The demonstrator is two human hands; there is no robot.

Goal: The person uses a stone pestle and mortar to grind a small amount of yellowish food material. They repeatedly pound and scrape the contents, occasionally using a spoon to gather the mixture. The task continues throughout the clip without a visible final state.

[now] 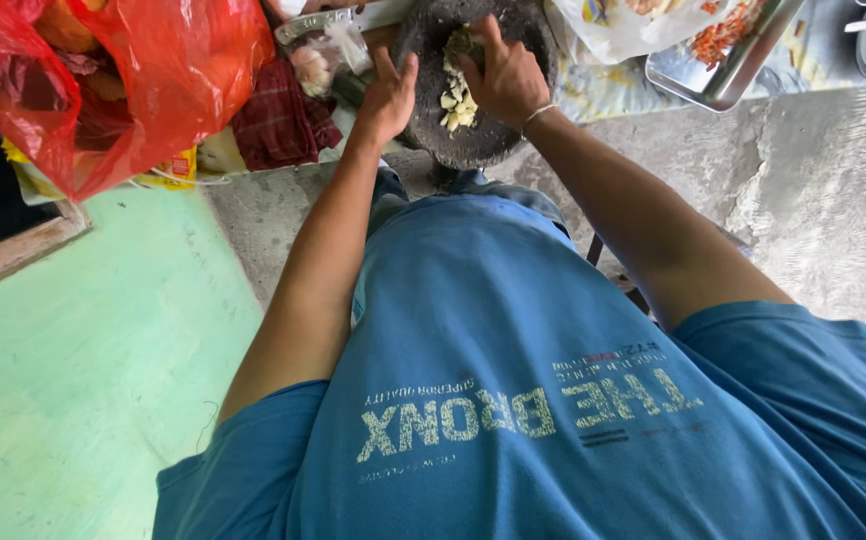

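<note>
The right hand (506, 75) was curled over the far side of the stone mortar (473, 140). Its grip was closed on something dark at the top of the bowl, but the fingers hid what it was. The left hand (388, 95) lay flat on the near left rim of the mortar, with its grip open wide and holding nothing.

The mortar was round, dark grey and rough. Inside it lay a small heap of pale yellow garlic pieces (456, 100), just between the 2 hands.

Left of the mortar sat a dark red checked cloth (278, 125). Beside that was a big red plastic bag (103, 80), bulging with things. Behind the left hand lay a knife (338, 22) with a shiny blade. To the right stood a metal tray (728, 70) with bits of red chilli on it.

All of this sat on the grey concrete floor (813, 190). Nearer on the left, the floor was painted pale green (83, 370). The person wore a blue shirt (513, 400).
</note>
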